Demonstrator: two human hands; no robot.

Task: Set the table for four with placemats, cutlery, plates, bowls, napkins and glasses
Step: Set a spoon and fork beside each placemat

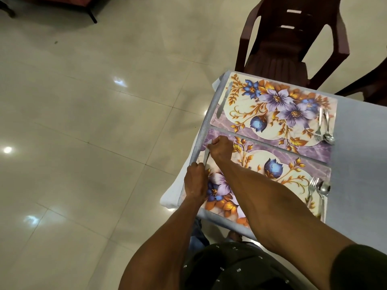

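Your two hands are both on one knife [206, 156] at the left end of the near placemat [278, 176]. Your right hand [221, 148] reaches across and pinches the far end of the knife with curled fingers. Your left hand [195, 182] curls round the near end of it. The knife lies on the mat, close to the left edge of the table [356, 164]. At the right end of this mat a fork [312, 188] and a spoon [323, 190] lie side by side. The far placemat [272, 107] sits just beyond the near one, almost touching it. It has its own knife [223, 101] at its left end and a fork [318, 127] and spoon [327, 132] at its right end. A dark red chair [293, 38] stands at the far side of the table. The shiny floor [83, 122] is on your left.
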